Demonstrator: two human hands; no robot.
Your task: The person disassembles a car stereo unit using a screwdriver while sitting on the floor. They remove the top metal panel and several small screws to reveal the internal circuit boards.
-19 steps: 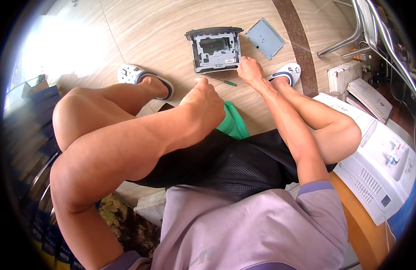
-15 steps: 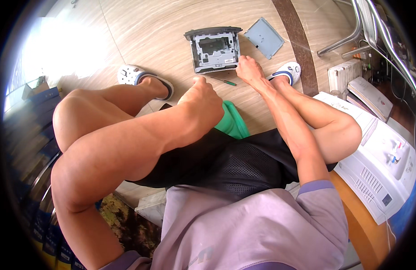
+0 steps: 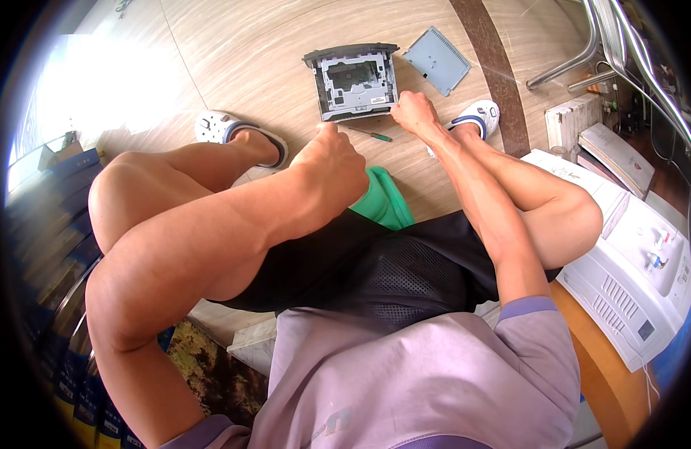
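On the floor ahead lies an opened car-stereo-like unit [image 3: 356, 78], its dark front panel facing away and its metal insides showing. My right hand [image 3: 414, 112] is closed at the unit's near right corner; its fingertips are hidden, so I cannot tell whether it grips the edge. Closer to me, my left hand [image 3: 330, 161] is curled, thumb up, just short of the near left corner. Whatever its fingers hold is out of sight. A small screwdriver [image 3: 379, 137] with a green handle lies between the hands. Beyond my right hand rests a flat grey-blue metal cover [image 3: 436, 61].
Between my knees stands a green rounded item [image 3: 386, 198], partly covered by my left hand. At right are a white water dispenser [image 3: 630, 262], a stack of papers [image 3: 618, 157] and a metal-legged chair [image 3: 566, 71]. Boxes [image 3: 68, 168] line the left side.
My left hand has shifted slightly forward and left, covering a dark item that showed beside it. My right hand stays at the unit's corner. The whole view has moved a little.
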